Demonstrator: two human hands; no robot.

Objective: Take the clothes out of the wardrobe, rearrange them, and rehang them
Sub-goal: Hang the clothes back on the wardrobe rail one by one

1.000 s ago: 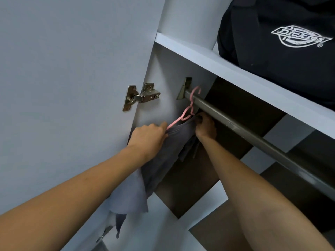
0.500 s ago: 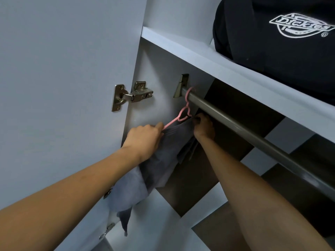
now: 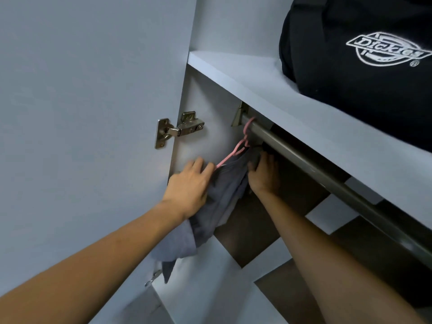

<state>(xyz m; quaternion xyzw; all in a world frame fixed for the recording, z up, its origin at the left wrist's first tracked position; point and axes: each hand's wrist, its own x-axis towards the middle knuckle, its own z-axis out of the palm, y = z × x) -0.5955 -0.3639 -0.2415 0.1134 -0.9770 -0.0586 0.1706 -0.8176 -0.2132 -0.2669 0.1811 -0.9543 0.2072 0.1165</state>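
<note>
A single grey cloth garment [image 3: 224, 183] hung on a thin pink plastic hanger [image 3: 238, 148], whose hook sat over the dull metal wardrobe rail [image 3: 327, 176] at its far left end, just beside the rail bracket [image 3: 238, 113]. The left hand [image 3: 189, 183] lay against the garment's left shoulder with its fingers fairly straight, touching the cloth near the hanger's arm and not visibly curled round anything. The right hand [image 3: 264, 171] was at the garment's right shoulder, below the rail; its fingertips seemed to pinch the fabric edge, though the grip was partly hidden. The cloth drooped unevenly, with a sleeve or hem trailing low behind the left forearm.

The rest of the rail that showed was bare. On the white shelf [image 3: 257, 80] above sat a black fabric bag with a white embroidered logo [image 3: 362, 54], and a metal door hinge [image 3: 180, 129] showed on the open white door [image 3: 81, 113].

Judged from this, rehanging appeared under way: this garment was already on the rail and was being straightened. Whether more clothes remained to be hung could not be told.
</note>
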